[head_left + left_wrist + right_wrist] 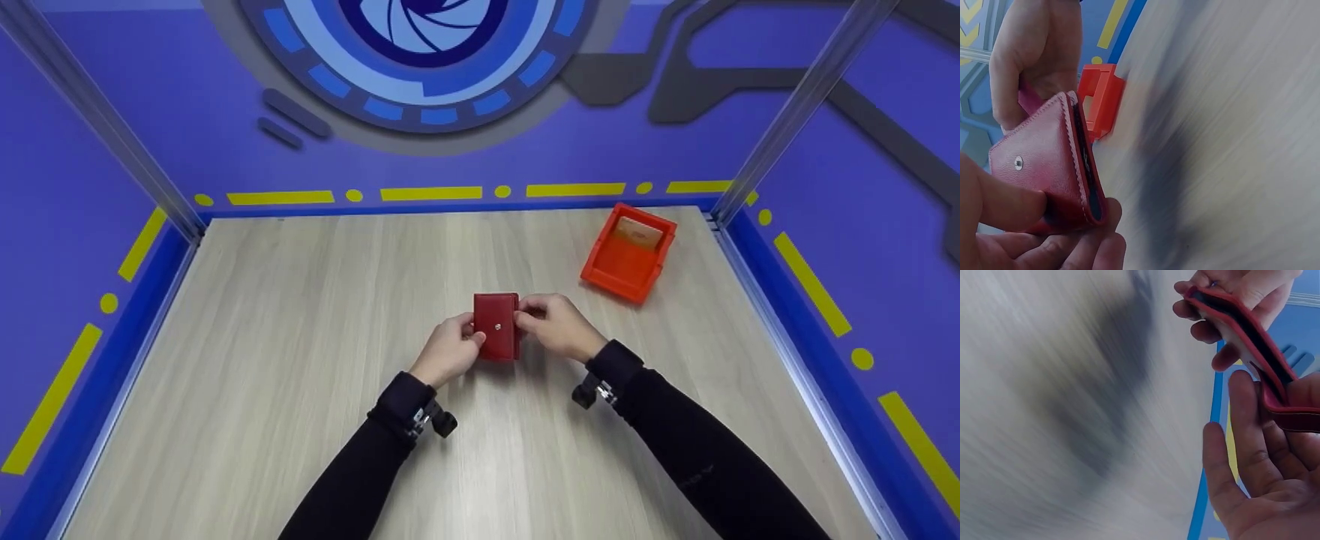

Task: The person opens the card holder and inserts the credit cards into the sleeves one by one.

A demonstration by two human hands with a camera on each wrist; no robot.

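Observation:
A small red leather wallet with a silver snap stud is held up between both hands over the table. My left hand grips its left side, the thumb pressed on the studded face and the fingers underneath. At the opposite side, my right hand pinches a red flap that stands out from the wallet. Pale stitching runs along the wallet's edge in the left wrist view. From the right wrist, a dark slot shows between the wallet's layers, and two right fingers stretch out beside the flap.
An orange-red plastic box stands at the back right of the wooden table, beyond my right hand. A tan patch shows at its far end. Blue printed walls close in the table at the back and both sides.

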